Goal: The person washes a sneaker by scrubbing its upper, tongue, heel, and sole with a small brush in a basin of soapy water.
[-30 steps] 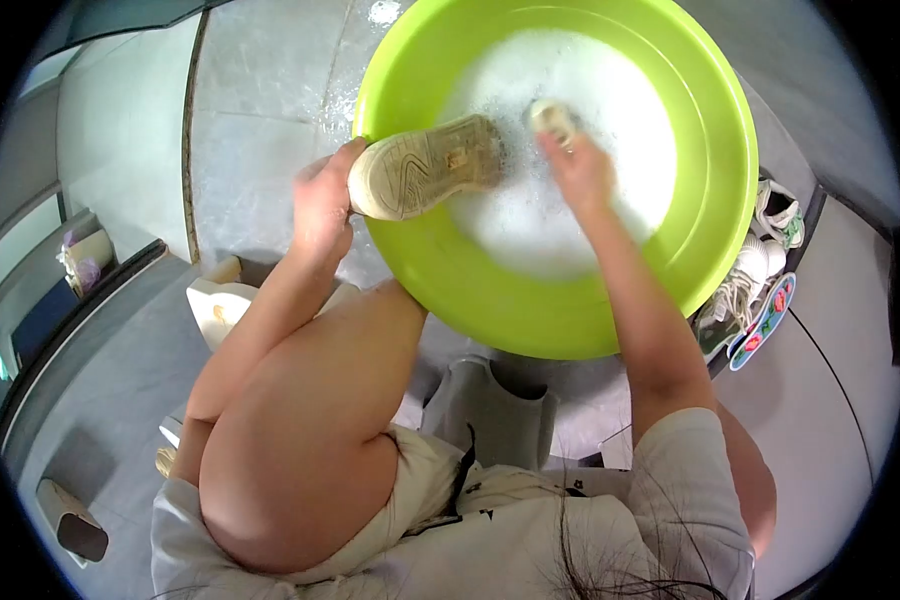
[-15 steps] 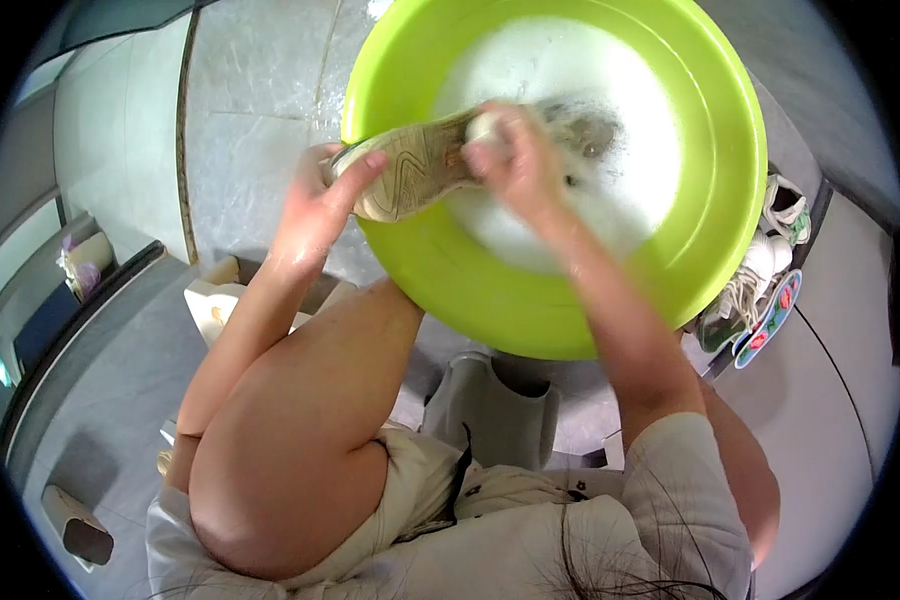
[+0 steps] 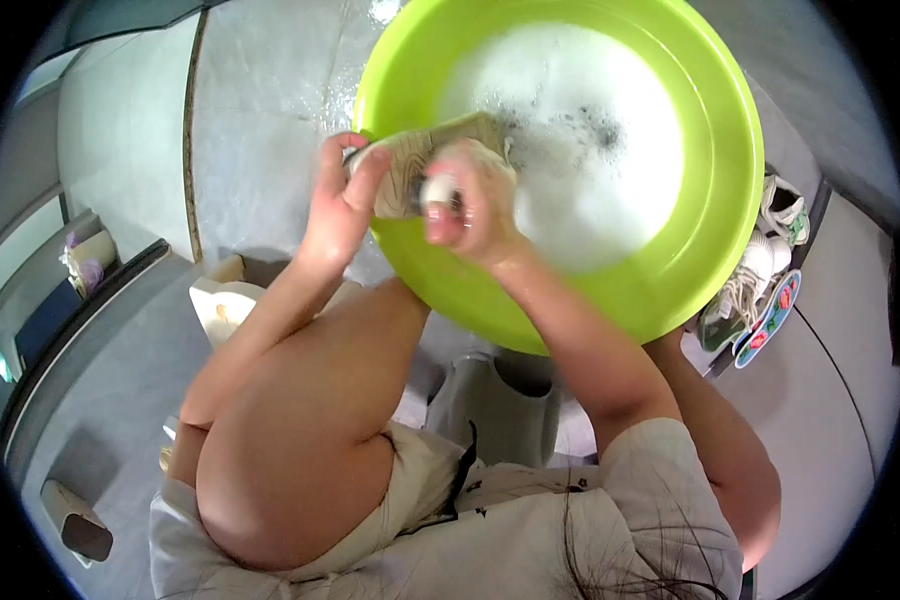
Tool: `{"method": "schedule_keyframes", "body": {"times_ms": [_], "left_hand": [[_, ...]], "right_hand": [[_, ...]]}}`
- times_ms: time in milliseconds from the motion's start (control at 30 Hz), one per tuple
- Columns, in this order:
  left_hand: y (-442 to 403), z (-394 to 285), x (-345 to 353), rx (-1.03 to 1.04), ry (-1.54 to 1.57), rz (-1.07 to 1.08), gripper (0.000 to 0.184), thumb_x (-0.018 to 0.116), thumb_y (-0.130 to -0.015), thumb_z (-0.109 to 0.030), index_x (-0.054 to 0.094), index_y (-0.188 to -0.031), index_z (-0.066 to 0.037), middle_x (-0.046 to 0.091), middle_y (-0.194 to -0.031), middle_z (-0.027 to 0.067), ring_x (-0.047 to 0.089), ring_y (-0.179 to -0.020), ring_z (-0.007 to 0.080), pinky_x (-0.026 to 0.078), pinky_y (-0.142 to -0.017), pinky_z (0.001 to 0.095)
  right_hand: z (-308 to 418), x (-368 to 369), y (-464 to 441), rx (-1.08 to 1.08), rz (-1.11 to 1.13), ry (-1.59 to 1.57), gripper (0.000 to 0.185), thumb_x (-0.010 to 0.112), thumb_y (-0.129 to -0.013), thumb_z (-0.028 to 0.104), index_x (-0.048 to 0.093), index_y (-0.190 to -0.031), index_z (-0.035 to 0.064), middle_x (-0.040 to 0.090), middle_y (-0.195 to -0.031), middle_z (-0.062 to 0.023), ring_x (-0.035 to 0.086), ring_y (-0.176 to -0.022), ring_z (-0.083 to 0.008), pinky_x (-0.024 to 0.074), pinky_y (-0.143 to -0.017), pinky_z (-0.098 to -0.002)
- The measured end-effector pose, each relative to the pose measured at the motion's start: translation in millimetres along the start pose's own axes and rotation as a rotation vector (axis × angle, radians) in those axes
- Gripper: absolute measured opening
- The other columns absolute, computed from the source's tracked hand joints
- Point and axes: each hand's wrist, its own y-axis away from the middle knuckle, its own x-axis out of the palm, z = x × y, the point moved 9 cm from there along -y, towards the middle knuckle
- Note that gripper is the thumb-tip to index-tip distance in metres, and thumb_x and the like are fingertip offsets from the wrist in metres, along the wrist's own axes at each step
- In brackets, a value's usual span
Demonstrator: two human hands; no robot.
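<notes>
My left hand (image 3: 342, 208) grips one end of a shoe (image 3: 410, 155) at the left rim of a lime-green basin (image 3: 545, 310). The shoe's beige, grooved sole faces up, and its far end reaches over the white suds (image 3: 610, 195). My right hand (image 3: 480, 205) is closed round what looks like a scrubbing brush (image 3: 438, 189), with a pale end and dark parts showing at the fingers. It is over the sole, and the fingers hide part of the shoe. Blur keeps the exact contact unclear. Both hands look wet.
Right of the basin stand white and green sneakers (image 3: 745, 290) and a colourful patterned sole (image 3: 770, 320). A grey plastic stool (image 3: 490, 410) is between my legs. A cream plastic object (image 3: 225, 305) lies left of my knee, on grey floor tiles (image 3: 255, 150).
My right hand has moved left and a little down along the sole, from over the suds toward my left hand. My left hand keeps its hold, and the shoe has turned slightly.
</notes>
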Motion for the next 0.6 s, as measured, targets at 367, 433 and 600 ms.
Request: {"method": "schedule_keyframes", "body": {"times_ms": [367, 433, 600], "left_hand": [[-5.6, 7.5, 2.8, -0.009, 0.019, 0.033, 0.038, 0.056, -0.097, -0.031, 0.038, -0.119, -0.006, 0.057, -0.094, 0.006, 0.051, -0.083, 0.0108, 0.044, -0.071, 0.0256], [-7.0, 6.4, 2.6, 0.018, 0.045, 0.014, 0.039, 0.056, -0.097, -0.031, 0.039, -0.12, -0.005, 0.057, -0.094, 0.0071, 0.052, -0.084, 0.0118, 0.044, -0.072, 0.0255], [-13.4, 12.2, -7.7, 0.153, -0.012, -0.005, 0.042, 0.058, -0.095, -0.031, 0.041, -0.122, -0.004, 0.059, -0.097, 0.0116, 0.055, -0.088, 0.0163, 0.046, -0.077, 0.0275]], "right_hand": [[-27.1, -11.9, 7.6, 0.235, 0.047, 0.131, 0.035, 0.065, -0.08, 0.035, 0.053, -0.097, 0.0071, 0.06, -0.091, -0.014, 0.059, -0.084, -0.036, 0.0462, -0.075, -0.0468], [-40.5, -10.7, 11.4, 0.375, 0.106, 0.18, 0.038, 0.065, -0.083, 0.039, 0.052, -0.098, 0.0065, 0.059, -0.09, -0.0144, 0.059, -0.083, -0.036, 0.0459, -0.075, -0.0472], [-7.0, 4.9, -30.5, 0.274, 0.002, 0.128, 0.045, 0.055, -0.093, 0.046, 0.05, -0.099, 0.0019, 0.059, -0.089, -0.0192, 0.06, -0.082, -0.0395, 0.0461, -0.074, -0.0485]]}}
